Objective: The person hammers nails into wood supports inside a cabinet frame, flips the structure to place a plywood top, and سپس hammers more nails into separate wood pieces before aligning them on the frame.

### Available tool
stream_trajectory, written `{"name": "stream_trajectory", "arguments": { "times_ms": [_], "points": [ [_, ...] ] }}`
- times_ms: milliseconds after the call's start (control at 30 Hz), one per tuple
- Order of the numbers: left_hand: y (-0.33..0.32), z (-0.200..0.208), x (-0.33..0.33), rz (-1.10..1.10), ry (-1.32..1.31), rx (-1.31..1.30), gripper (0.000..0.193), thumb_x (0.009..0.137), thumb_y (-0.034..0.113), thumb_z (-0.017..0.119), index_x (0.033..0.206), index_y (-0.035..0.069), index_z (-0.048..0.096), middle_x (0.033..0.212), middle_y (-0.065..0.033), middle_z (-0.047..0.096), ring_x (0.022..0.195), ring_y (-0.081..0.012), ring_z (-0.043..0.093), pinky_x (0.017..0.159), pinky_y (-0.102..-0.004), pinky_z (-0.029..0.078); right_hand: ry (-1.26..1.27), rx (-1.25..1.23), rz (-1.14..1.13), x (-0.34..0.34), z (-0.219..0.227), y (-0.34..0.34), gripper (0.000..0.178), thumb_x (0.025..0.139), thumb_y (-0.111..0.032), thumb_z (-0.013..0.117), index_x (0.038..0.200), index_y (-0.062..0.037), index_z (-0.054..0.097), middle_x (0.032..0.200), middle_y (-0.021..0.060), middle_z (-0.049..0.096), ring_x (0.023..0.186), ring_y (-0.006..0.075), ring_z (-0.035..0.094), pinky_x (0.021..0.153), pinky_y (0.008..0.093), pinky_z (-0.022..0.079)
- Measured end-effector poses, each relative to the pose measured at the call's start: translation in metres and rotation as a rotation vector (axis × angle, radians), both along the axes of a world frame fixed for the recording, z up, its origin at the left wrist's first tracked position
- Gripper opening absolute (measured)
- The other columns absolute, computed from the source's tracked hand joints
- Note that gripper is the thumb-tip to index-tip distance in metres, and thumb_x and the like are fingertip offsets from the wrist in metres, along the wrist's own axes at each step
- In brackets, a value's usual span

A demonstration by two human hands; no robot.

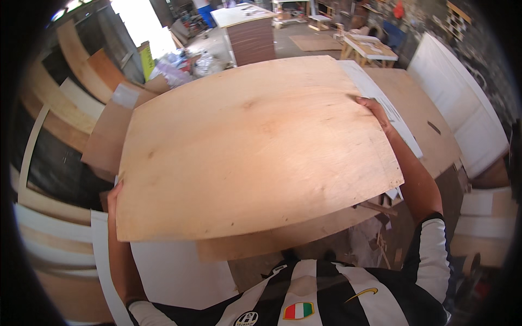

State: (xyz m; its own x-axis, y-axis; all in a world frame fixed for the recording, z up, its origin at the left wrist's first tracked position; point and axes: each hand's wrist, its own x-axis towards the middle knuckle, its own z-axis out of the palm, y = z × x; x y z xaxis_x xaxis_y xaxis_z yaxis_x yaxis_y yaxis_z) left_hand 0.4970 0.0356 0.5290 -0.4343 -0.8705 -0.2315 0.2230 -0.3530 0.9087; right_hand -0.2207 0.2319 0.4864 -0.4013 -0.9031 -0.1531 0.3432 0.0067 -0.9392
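Note:
A large light-brown plywood sheet (250, 146) is held up in front of me, spanning most of the view. My left hand (115, 196) grips its left edge, fingers mostly hidden behind the board. At the right edge, toward the far corner, my right hand (374, 110) clasps it with the thumb over the top face. Below the sheet's near edge another brown board (304, 233) shows. White panels (179, 271) are partly visible beneath on the left, and a white sheet (405, 136) sticks out beyond the right edge.
Wooden boards (60, 119) lean along the left side. A brown panel (421, 117) and a white wrapped panel (462, 92) stand at the right. Farther back are a cabinet-like block with a pale top (247, 32), a small wooden table (370, 48) and plastic-wrapped bundles (206, 64). Someone in blue trousers (206, 15) stands far off.

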Motion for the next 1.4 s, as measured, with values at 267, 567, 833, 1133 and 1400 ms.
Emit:
{"name": "stream_trajectory", "arguments": {
  "times_ms": [267, 567, 833, 1133, 1400],
  "points": [
    [0.033, -0.016, 0.018, -0.068, 0.124, -0.327, 0.06, 0.1, 0.039, 0.055, 0.147, 0.002, 0.047, 0.14, -0.0166, 0.059, 0.123, -0.0294, 0.061, 0.104, -0.043, 0.05, 0.141, -0.019, -0.277, 0.027, 0.061, 0.17, 0.064, 0.091, -0.043, 0.068, 0.14, -0.0016, 0.06, 0.131, 0.0157, 0.063, 0.116, 0.0242, 0.061, 0.098, 0.0355, 0.05],
    [0.103, 0.019, -0.131, -0.488, 0.202, -0.189, 0.077, 0.101, 0.06, 0.047, 0.155, 0.005, 0.037, 0.152, -0.0159, 0.048, 0.136, -0.0353, 0.051, 0.112, -0.0498, 0.044, 0.539, -0.531, -0.689, -0.038, 0.156, 0.451, 0.036, 0.096, -0.031, 0.067, 0.12, -0.0036, 0.066, 0.107, 0.0053, 0.07, 0.096, 0.013, 0.066, 0.087, 0.032, 0.053],
    [0.209, -0.171, -0.334, -0.852, 0.957, -0.222, 0.076, 0.098, 0.063, 0.048, 0.157, 0.016, 0.036, 0.161, -0.0115, 0.037, 0.149, -0.0341, 0.031, 0.121, -0.0575, 0.026, 0.916, -0.174, -0.616, 0.05, 0.307, 0.637, 0.046, 0.09, -0.039, 0.073, 0.112, 0.0013, 0.069, 0.099, 0.0153, 0.074, 0.083, 0.0224, 0.072, 0.083, 0.0357, 0.06],
    [0.303, -0.21, -0.521, -0.744, 0.657, -0.564, 0.081, 0.096, 0.064, 0.053, 0.154, 0.009, 0.038, 0.156, -0.0165, 0.042, 0.142, -0.0386, 0.042, 0.114, -0.0583, 0.038, 0.676, -0.193, -1.269, 0.044, 0.219, 0.859, 0.067, 0.093, -0.053, 0.064, 0.133, 0.0004, 0.058, 0.125, 0.0187, 0.067, 0.112, 0.0252, 0.067, 0.102, 0.0389, 0.053],
    [0.418, -0.169, -0.671, -0.993, 0.566, -0.284, 0.083, 0.093, 0.054, 0.063, 0.153, 0.004, 0.036, 0.15, -0.0178, 0.046, 0.134, -0.037, 0.05, 0.11, -0.0546, 0.045, 0.308, -0.176, -1.422, 0.04, 0.081, 1.036, 0.061, 0.104, -0.042, 0.052, 0.147, -0.0003, 0.043, 0.143, 0.0176, 0.056, 0.126, 0.032, 0.059, 0.107, 0.0473, 0.048]
  ]
}}
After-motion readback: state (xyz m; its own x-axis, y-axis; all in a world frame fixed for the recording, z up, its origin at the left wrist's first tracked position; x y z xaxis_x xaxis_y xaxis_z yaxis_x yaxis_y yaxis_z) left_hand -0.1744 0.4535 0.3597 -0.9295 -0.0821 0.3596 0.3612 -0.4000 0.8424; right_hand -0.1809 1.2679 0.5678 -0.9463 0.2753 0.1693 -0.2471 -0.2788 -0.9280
